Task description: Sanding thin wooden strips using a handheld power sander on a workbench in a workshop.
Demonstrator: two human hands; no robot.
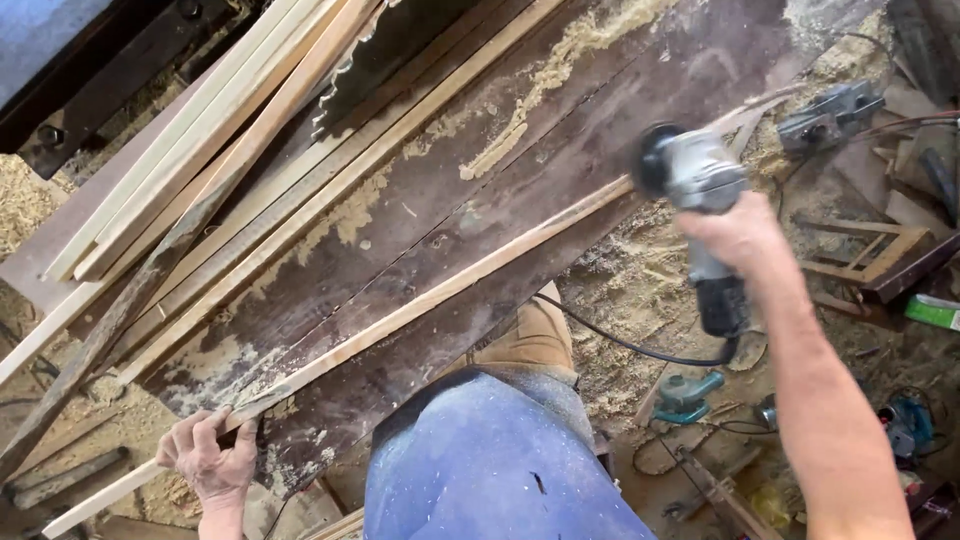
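A long thin wooden strip (440, 290) lies diagonally across a dark, dusty workbench (560, 140). My left hand (205, 455) grips the strip's near end at the bench's lower left edge. My right hand (735, 235) holds a grey angle grinder (695, 175) by its body, with the black disc end against the strip's far part near the bench's right edge. A black cord (640, 345) runs from the grinder's handle down past my leg.
Several pale wooden slats (190, 130) are stacked at the bench's upper left, beside a toothed saw blade (335, 85). Sawdust covers the bench and floor. Power tools (830, 115), a teal tool (690, 395) and wood scraps lie on the floor to the right.
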